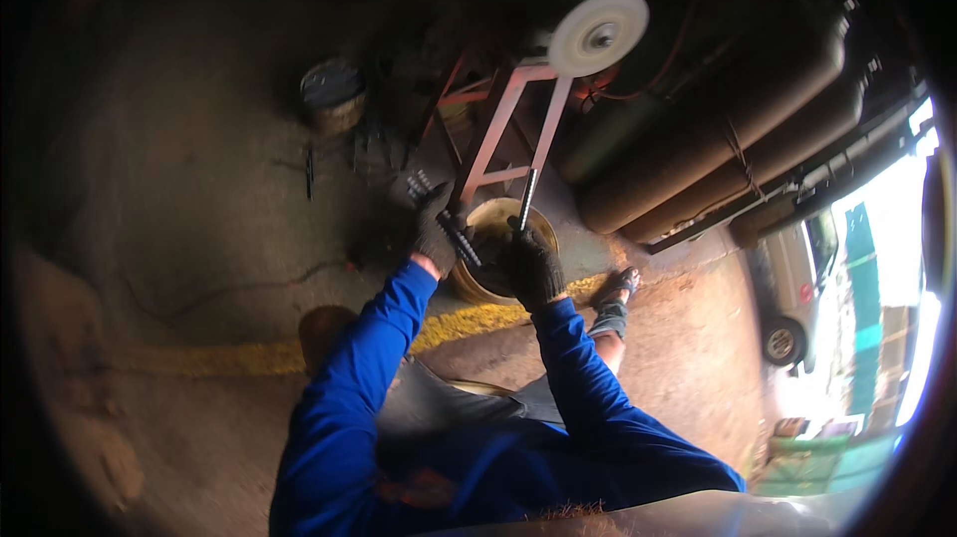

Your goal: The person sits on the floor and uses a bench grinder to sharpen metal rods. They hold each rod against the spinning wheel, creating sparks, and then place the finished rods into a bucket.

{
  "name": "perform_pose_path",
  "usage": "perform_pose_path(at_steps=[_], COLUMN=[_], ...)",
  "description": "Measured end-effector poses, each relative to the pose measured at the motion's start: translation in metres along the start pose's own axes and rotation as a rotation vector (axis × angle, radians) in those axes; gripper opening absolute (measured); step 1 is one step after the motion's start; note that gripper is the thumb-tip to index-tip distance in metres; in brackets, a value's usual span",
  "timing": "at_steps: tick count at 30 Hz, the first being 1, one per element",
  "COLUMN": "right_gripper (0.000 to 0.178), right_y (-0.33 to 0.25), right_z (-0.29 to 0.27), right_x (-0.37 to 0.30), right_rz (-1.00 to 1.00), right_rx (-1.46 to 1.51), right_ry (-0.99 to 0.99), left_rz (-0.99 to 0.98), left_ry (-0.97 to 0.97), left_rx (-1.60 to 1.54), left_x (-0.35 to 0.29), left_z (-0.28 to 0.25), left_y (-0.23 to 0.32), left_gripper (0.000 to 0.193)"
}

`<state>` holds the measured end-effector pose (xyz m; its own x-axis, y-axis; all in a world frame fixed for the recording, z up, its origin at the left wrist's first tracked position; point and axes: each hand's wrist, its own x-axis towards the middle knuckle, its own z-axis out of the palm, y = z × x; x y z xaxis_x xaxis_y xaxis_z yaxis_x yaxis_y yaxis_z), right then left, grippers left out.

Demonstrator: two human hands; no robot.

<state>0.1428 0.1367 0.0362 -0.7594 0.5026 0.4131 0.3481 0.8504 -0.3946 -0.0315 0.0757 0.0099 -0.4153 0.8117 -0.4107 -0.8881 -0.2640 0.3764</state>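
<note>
Holding a dark ribbed piece (467, 250) at the left rim of a round tub (495, 212), the gloved left hand (435, 228) is curled closed; the gloved right hand (533, 266), likewise closed, grips a ribbed rod (529, 196) by its lower end. The rod's tip points toward a metal stand (486, 143); contact there cannot be confirmed. Above the stand sits a pale disc (599, 34); rotation cannot be established. Assessed risk: if turning, the disc could snatch a badly angled rod; a slack grip could drop either item.
</note>
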Motion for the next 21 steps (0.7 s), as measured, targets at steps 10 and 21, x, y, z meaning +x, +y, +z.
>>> perform_pose_path(at_steps=[10, 21], right_gripper=[0.003, 0.020], right_y=[0.028, 0.042], right_z=[-0.036, -0.052], right_x=[0.012, 0.127], right_rz=[0.800, 0.224], right_rx=[1.851, 1.274], right_ry=[0.171, 0.336], left_rz=[-0.053, 0.010], left_ry=[-0.117, -0.050], left_rx=[-0.222, -0.134], left_x=[-0.059, -0.067], left_z=[0.020, -0.010], left_y=[0.018, 0.050], left_gripper=[0.018, 0.017])
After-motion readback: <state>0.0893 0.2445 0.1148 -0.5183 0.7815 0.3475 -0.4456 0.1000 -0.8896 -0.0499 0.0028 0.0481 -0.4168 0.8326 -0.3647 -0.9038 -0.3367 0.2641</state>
